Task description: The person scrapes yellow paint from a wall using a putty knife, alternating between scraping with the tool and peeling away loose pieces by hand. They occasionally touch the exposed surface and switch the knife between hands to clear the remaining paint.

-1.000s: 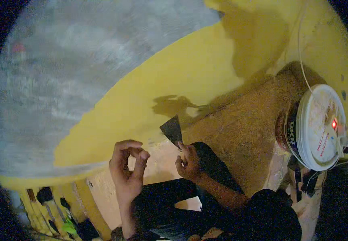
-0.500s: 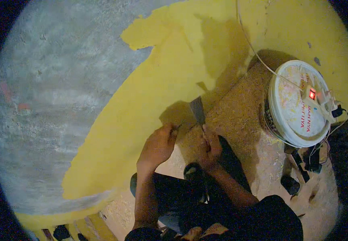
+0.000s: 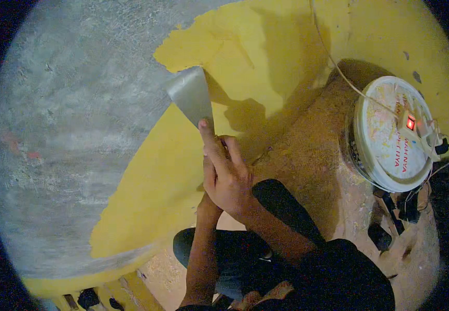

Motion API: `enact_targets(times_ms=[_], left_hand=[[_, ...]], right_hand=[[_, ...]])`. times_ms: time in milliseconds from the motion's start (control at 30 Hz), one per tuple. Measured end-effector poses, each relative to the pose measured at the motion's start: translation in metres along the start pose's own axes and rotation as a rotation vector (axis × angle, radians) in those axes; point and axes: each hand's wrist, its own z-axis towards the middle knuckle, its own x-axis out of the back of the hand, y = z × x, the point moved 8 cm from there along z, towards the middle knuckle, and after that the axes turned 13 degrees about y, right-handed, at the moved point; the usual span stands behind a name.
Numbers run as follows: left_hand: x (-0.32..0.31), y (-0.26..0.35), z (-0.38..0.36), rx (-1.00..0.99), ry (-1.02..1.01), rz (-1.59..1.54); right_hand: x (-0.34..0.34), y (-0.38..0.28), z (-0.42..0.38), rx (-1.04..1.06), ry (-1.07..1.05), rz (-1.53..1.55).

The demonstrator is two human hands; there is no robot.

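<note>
Against yellow wall, both hands grip putty knife, blade on paint edge.

Your right hand is bare: no glove, ring or watch shows on it, and the forearm behind it is uncovered up toward the elbow, where a dark sleeve begins. That sleeve looks black and short, though the light is dim, so it may be dark navy. Your left hand is mostly hidden behind the right one, with only its bare forearm plainly seen, also without any band. Lower down you wear dark trousers, black or deep grey, with the cloth creased at the knee. At the bottom edge a patch of paler, tan-coloured fabric shows against the dark clothing.
</note>
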Motion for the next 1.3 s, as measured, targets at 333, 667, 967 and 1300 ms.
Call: enact_targets(times_ms=[333, 667, 967, 1300], left_hand=[[-0.014, -0.019, -0.025, -0.006, 0.08, -0.119], [-0.001, -0.005, -0.032, 0.048, 0.051, -0.3], [-0.013, -0.021, -0.042, 0.073, 0.027, -0.146], [-0.002, -0.027, -0.063, -0.024, 0.194, -0.241]], right_hand=[[0.006, -0.009, 0.048, 0.004, 0.18, -0.032], [0.008, 0.001, 0.012, 0.044, 0.169, -0.005], [-0.002, 0.014, -0.014, -0.028, 0.031, 0.033], [-0.004, 0.0, -0.029, 0.034, -0.027, 0.096]])
